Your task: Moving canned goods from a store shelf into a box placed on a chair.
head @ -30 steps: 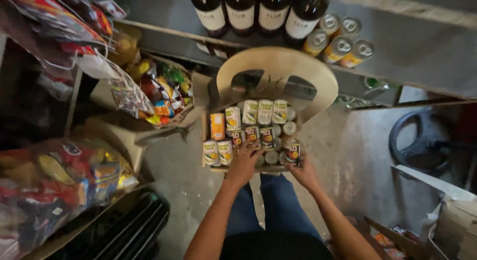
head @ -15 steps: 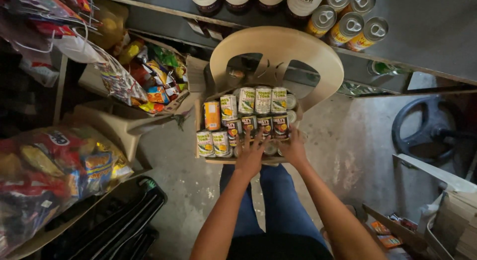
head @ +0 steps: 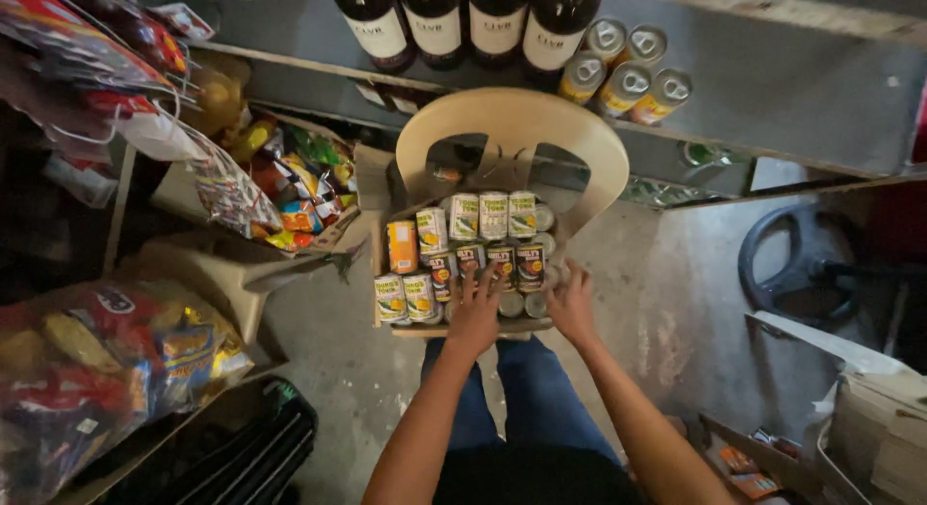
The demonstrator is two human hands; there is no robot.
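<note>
Pretty dim shot overall, light seems to come from above, landing mostly on beige plastic chair back and grey concrete floor. Lower left corner near black, details lost. Small glare spots on silver tops of tin cans on grey shelf. Dark glass bottles barely separate from shadow. Wide-angle bending at edges, slight softness and noise throughout, forearms murky.

Head camera, steeply downward, arm's-length above chair
</note>
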